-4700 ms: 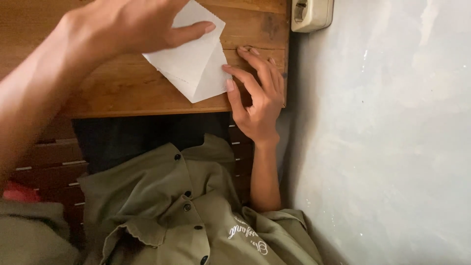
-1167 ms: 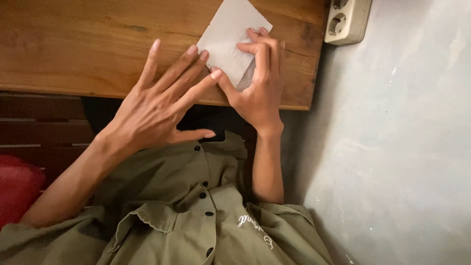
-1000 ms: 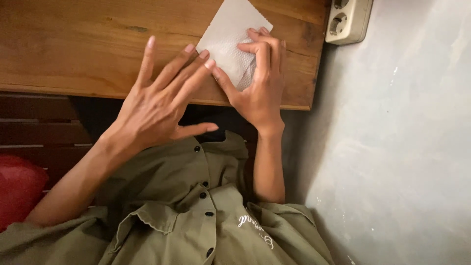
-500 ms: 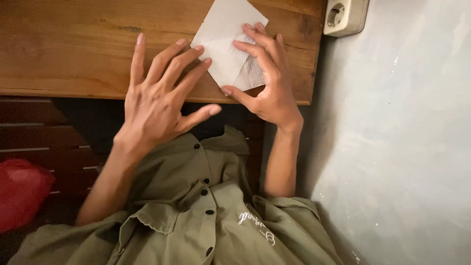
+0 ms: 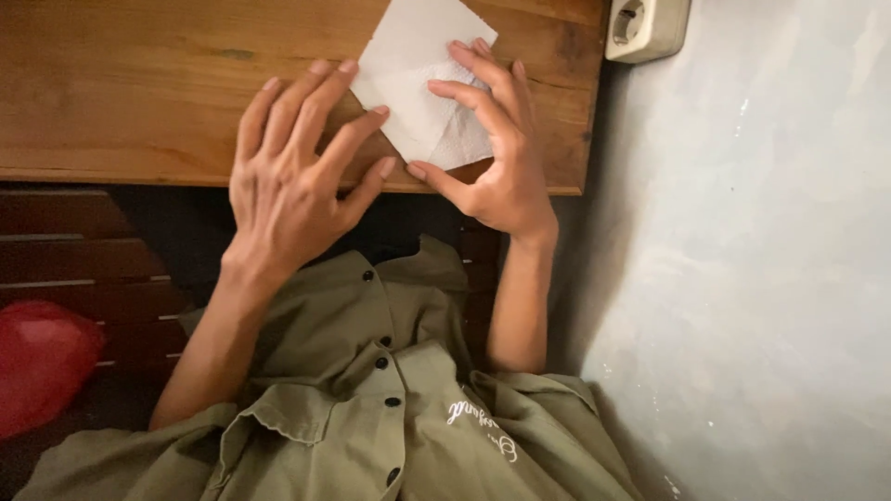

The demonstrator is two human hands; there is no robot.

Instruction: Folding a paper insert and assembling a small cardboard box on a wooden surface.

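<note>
A white square of folded tissue paper [image 5: 418, 74] lies on the wooden tabletop [image 5: 139, 102] near its front edge. My right hand [image 5: 492, 148] rests on the paper's right half, fingers spread and pressing it flat, thumb at the lower corner. My left hand [image 5: 292, 176] lies flat on the wood with its fingertips touching the paper's left edge. Neither hand grips the paper. Below the hands I see my olive-green buttoned shirt [image 5: 371, 408].
A grey plastered wall [image 5: 742, 278] runs close along the right side of the table. A white wall socket [image 5: 645, 28] sits at the top right. A red object [image 5: 42, 362] lies at the lower left beside dark wooden slats [image 5: 83, 260].
My left hand has moved up from the table's edge onto the wood until its fingertips reach the paper. My right hand has spread its fingers over the paper.
</note>
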